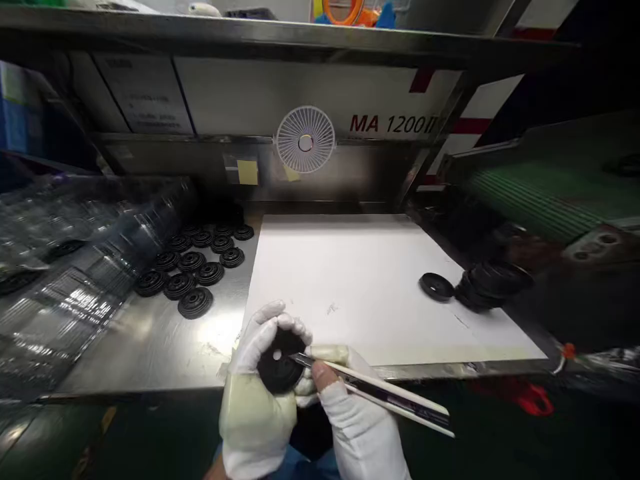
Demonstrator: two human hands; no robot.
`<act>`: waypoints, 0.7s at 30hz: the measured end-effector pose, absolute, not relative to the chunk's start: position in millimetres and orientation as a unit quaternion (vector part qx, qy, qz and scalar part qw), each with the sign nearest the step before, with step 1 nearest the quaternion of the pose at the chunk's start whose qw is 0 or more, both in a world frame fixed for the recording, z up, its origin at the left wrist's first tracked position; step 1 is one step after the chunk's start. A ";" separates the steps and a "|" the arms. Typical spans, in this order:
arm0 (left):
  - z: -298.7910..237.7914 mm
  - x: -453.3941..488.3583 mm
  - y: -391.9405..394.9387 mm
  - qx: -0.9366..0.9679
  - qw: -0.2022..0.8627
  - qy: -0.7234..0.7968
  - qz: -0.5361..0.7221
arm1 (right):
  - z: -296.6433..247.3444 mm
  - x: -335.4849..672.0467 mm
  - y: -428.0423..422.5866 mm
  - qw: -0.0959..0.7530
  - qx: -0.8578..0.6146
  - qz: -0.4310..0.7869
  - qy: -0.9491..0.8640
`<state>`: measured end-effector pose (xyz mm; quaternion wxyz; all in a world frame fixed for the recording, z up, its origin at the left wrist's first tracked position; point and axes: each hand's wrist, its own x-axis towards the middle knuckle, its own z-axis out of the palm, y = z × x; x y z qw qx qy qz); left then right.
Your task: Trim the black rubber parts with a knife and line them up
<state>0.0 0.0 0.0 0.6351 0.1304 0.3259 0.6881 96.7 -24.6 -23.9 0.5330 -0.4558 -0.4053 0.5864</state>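
My left hand [260, 407], in a white glove with a yellowish coated palm, is closed around a round black disc [281, 377] with a small centre hole. In my gloved right hand [357, 407], whose thumb tip is bare, lies a white utility knife [400, 397]. Its blade tip touches or nearly touches the disc's face near the hole. Both hands are together at the front edge of the bench, before a white sheet [340, 287]. One more black disc [437, 287] rests flat on the sheet's right side, beside a leaning stack of black discs [487, 287].
Several stacks of black ridged discs [195, 302] stand on the metal bench [145, 353] at left. Clear plastic trays [75, 293] pile up at far left. A small white fan [305, 139] hangs under a metal shelf [225, 30]. A green-lit machine or container [545, 187] stands at right.
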 end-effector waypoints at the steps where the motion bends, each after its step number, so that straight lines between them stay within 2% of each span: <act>1: 0.4 0.0 -0.7 0.128 0.634 0.327 0.689 | -23.9 96.9 -24.9 0.533 -0.456 0.586 -0.405; 10: -5.6 -3.5 -3.2 0.123 0.662 0.315 0.669 | -22.4 92.4 -21.7 0.553 -0.472 0.564 -0.392; 15: -5.2 -4.8 -2.4 0.114 0.665 0.317 0.667 | -25.4 95.1 -17.6 0.531 -0.471 0.587 -0.390; 21: 1.3 -3.4 0.9 0.077 0.674 0.312 0.666 | -23.2 83.7 -21.8 0.587 -0.482 0.553 -0.342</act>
